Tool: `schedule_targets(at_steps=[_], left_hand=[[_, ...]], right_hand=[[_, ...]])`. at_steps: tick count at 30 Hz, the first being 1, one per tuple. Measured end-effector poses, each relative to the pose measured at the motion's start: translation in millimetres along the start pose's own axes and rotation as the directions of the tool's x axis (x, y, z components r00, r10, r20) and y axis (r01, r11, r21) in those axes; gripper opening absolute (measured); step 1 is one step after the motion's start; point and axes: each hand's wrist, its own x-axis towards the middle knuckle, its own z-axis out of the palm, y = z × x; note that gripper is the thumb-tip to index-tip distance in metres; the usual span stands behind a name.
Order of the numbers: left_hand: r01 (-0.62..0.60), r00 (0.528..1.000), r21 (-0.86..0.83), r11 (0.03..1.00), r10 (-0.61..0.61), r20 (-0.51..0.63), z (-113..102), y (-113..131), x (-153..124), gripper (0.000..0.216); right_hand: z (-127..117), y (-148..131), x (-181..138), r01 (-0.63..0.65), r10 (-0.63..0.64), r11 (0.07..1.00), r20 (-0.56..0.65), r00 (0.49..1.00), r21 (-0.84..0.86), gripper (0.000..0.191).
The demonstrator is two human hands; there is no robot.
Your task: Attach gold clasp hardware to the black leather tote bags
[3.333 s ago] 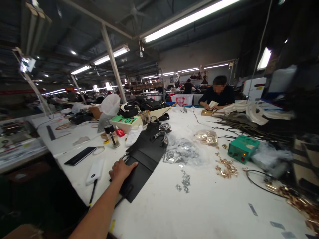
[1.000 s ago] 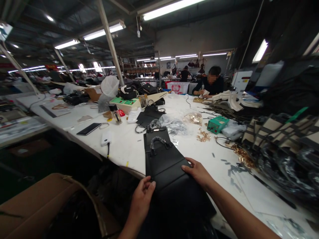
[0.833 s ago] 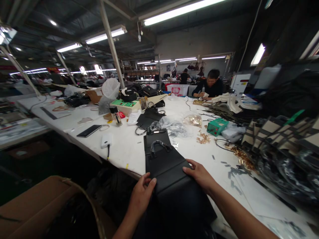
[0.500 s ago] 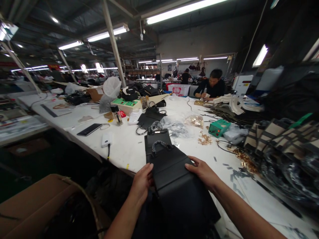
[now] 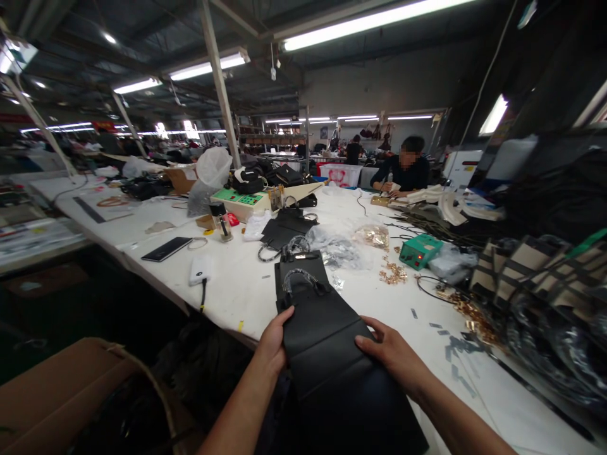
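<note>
A black leather handbag piece (image 5: 327, 335) lies across the table's near edge, its lower part hanging toward me. Its handle (image 5: 300, 275) is wrapped in clear plastic and lies at the far end. My left hand (image 5: 276, 339) grips the left edge, thumb on top and fingers hidden beneath. On the opposite edge my right hand (image 5: 382, 344) pinches the leather between thumb and fingers. Just beyond lie another black bag piece (image 5: 289, 226) and crumpled clear plastic (image 5: 339, 246).
A phone (image 5: 167, 249) and a white power bank (image 5: 200, 272) lie left on the white table (image 5: 237, 278). Right are a green box (image 5: 420, 251), gold hardware (image 5: 392, 273) and stacked striped panels (image 5: 516, 272). A cardboard box (image 5: 71, 385) stands lower left. A person (image 5: 403, 167) sits across the table.
Both hands still hold the black bag piece, which has shifted slightly toward me. My right hand is a little lower in view. The handle has tipped slightly left.
</note>
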Motion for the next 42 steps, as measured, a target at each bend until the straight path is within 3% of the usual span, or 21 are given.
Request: schedule_targets(at_steps=[4,7,10,12,15,20,26,30,33,36,40,42], left_hand=[[-0.147,0.979,0.000,0.989,0.146,0.140,17,25,-4,0.040],[-0.379,0.902,0.040,0.925,0.359,0.241,31,52,3,0.046],[-0.562,0.823,0.383,0.733,0.543,0.168,31,70,27,0.047],[-0.517,0.773,0.629,0.580,0.632,0.053,20,74,50,0.047],[-0.373,0.753,0.783,0.498,0.656,-0.059,-8,68,79,0.057],[-0.289,0.728,0.912,0.292,0.685,0.012,-44,51,96,0.064],[-0.222,0.714,0.968,0.114,0.695,0.082,-37,45,92,0.070],[-0.211,0.700,0.973,0.089,0.709,0.087,-32,41,89,0.070],[-0.227,0.688,0.967,0.120,0.723,0.071,-32,39,89,0.067],[-0.264,0.671,0.945,0.193,0.741,0.036,-31,40,88,0.064],[-0.348,0.616,0.889,0.298,0.787,-0.023,-22,46,70,0.059],[-0.467,0.632,0.765,0.444,0.773,-0.063,-13,50,49,0.057]], right_hand=[[6,-10,12,-0.009,0.013,0.995,-0.037,0.999,0.103,0.065],[12,-14,43,0.029,-0.018,0.990,-0.084,0.996,0.141,0.064],[21,-8,91,0.076,-0.090,0.993,-0.174,0.981,-0.085,0.057],[27,2,121,0.036,-0.107,0.962,-0.251,0.962,-0.270,0.050],[33,22,151,-0.054,-0.078,0.917,-0.309,0.948,-0.396,0.043],[27,49,161,-0.151,-0.073,0.818,-0.360,0.930,-0.555,0.050],[20,53,167,-0.210,-0.039,0.800,-0.397,0.917,-0.562,0.056],[24,46,176,-0.188,-0.027,0.871,-0.425,0.905,-0.454,0.064],[31,36,181,-0.116,0.004,0.947,-0.353,0.936,-0.298,0.053],[43,19,180,-0.030,0.006,0.993,-0.205,0.979,-0.117,0.042],[57,-17,153,0.095,-0.090,0.992,-0.060,0.994,0.085,0.046],[61,-42,123,0.140,-0.144,0.969,0.003,0.990,0.204,0.050]])
